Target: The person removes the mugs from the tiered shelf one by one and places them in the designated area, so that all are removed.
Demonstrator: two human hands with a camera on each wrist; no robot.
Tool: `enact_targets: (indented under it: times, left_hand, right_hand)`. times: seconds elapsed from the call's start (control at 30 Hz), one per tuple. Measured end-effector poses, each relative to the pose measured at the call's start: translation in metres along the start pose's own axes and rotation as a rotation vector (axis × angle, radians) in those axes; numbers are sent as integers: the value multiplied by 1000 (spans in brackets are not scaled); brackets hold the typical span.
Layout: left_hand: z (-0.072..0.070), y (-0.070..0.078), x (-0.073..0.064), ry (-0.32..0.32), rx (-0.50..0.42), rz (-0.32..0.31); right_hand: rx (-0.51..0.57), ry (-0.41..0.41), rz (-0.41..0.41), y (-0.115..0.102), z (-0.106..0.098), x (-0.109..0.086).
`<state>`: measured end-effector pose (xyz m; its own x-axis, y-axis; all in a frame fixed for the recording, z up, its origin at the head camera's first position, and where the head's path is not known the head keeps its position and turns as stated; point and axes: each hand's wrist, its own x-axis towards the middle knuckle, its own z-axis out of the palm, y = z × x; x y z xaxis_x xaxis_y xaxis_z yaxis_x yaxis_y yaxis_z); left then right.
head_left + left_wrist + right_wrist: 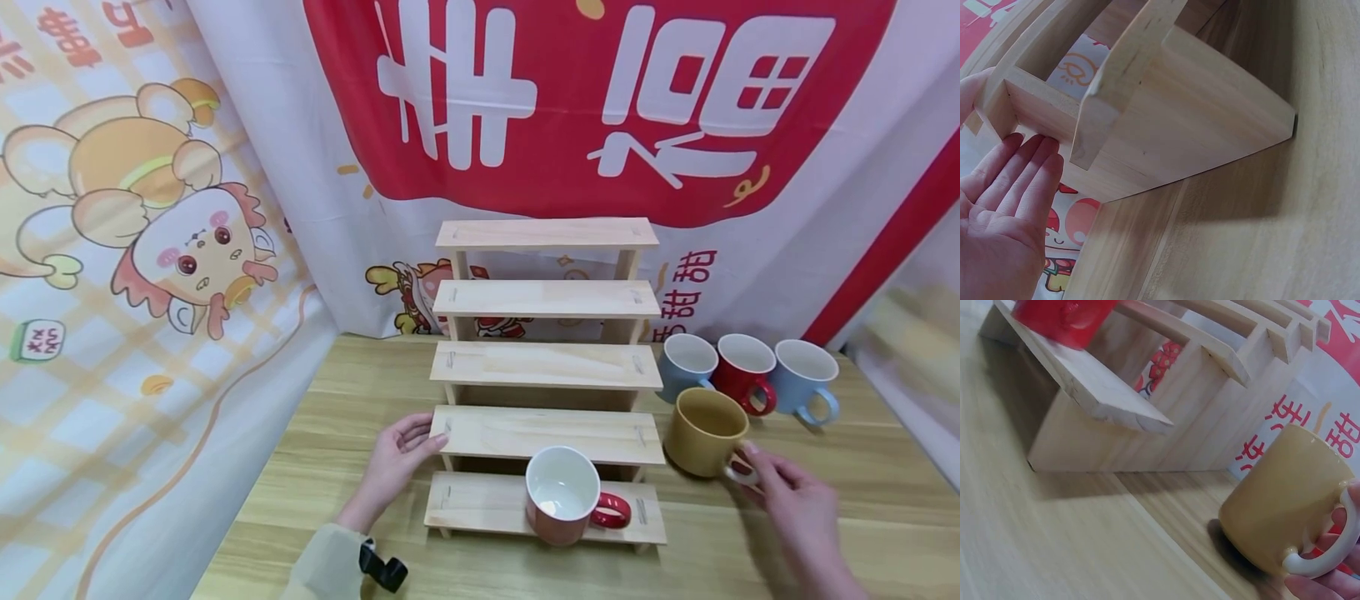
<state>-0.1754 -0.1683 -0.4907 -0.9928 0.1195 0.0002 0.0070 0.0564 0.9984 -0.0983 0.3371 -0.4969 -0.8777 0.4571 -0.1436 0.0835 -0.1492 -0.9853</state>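
Note:
A stepped wooden rack (547, 433) with several shelves stands in the middle of the table. My left hand (401, 450) holds the left end of its second-lowest shelf, thumb on top and fingers (1013, 181) beneath against the side panel. On the lowest shelf sits a red mug (551, 515) with a white inside, its handle pointing right. My right hand (798, 500) grips the pale handle of a mustard-yellow mug (697, 442) just right of the rack. The yellow mug (1288, 500) stands mouth up, close over the table with a dark shadow under its base.
Behind the yellow mug, a blue mug (684, 367), a red mug (742, 367) and another blue mug (802, 379) stand in a row. A printed cloth (300, 167) hangs behind the rack and along the left side of the wooden table (277, 508).

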Motion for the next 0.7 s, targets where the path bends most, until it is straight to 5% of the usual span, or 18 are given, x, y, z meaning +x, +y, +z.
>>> enact_targets:
  times: [0.43, 0.7]
  left_hand:
    - [0, 0, 0, 1, 8, 3]
    - [0, 0, 1, 4, 0, -4]
  right_hand:
    - [-40, 43, 9, 4, 11, -15]
    - [151, 26, -1, 14, 16, -23]
